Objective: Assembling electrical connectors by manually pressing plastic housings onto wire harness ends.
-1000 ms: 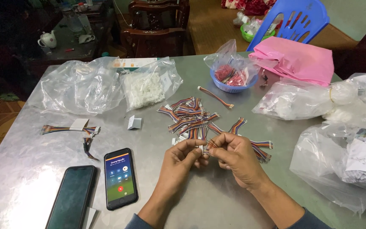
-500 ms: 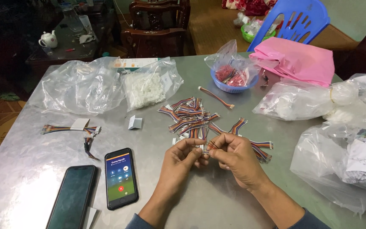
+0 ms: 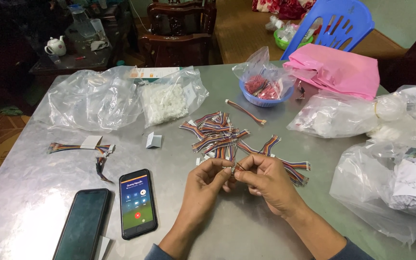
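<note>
A: What sits in the containers?

B: A round blue bowl at the far side of the grey metal surface holds a clear bag of small red pieces. To its left a clear plastic bag is stuffed with tiny white parts, and beside that lies a larger crumpled bag, glossy and nearly see-through; I cannot tell what is inside. On the right, more clear bags hold white paper-like stuff. A folded pink bag lies behind them.

A: And the hands?

B: Both meet near the middle of the surface. The left hand and right hand each pinch with narrow fingers an end of one short wire piece, held just above the surface at the near edge of the wire pile.

A: What are the wires like?

B: Flat, striped ribbons in many colours, short, with small white plugs at the ends. They lie loosely crossed. One single ribbon lies apart towards the bowl, and a taped bundle lies at the left.

A: Anything else?

B: Two flat phones near the left forearm: one lit, one dark, both smooth and glassy. A small folded white card stands between bags and phones.
</note>
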